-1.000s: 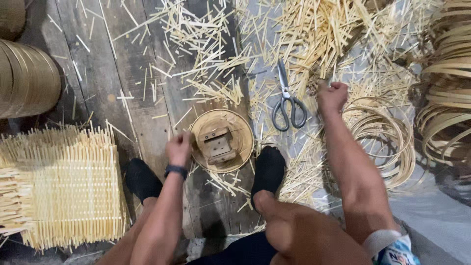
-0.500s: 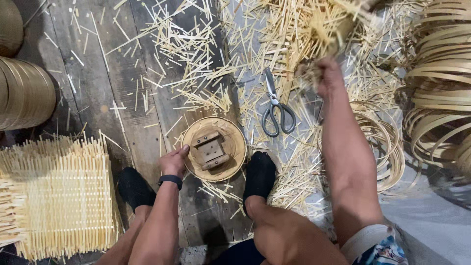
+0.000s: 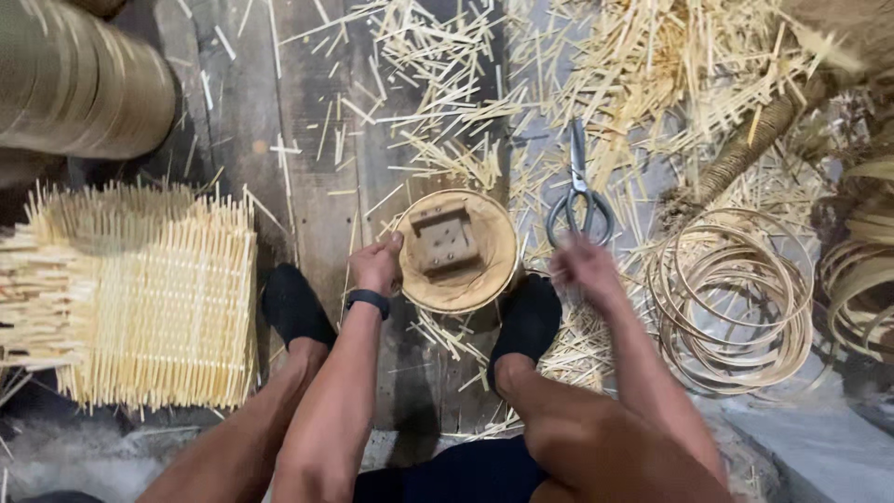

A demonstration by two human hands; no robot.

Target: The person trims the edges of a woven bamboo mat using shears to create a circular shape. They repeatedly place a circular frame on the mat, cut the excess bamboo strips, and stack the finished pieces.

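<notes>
Left hand [image 3: 375,264] gripping rim of round woven bamboo basket base with square wooden block at its centre [image 3: 456,250], fingers curled onto left edge, thumb on top; base flat on dark wooden plank floor [image 3: 307,177], between two black-socked feet [image 3: 296,305]. Right hand [image 3: 585,270] motion-blurred, hovering just below grey metal scissors [image 3: 579,196]; fingers loosely bunched, apparently empty, exact pose cannot tell. Scissors lying on floor just right of base, handles toward person, blades pointing away. Loose coil of thin bamboo hoops [image 3: 736,298] further right, near right hand. Scattered pale bamboo splints [image 3: 447,102] all over floor ahead. Flat woven bamboo mat with protruding stick ends [image 3: 149,298] at left, well apart from hands. Step, judged: steadying base one-handed while other hand goes for tool or material. Next move needs firm hold on base rim plus clean pick by right hand, scissors handles or a hoop, without dragging splints.
</notes>
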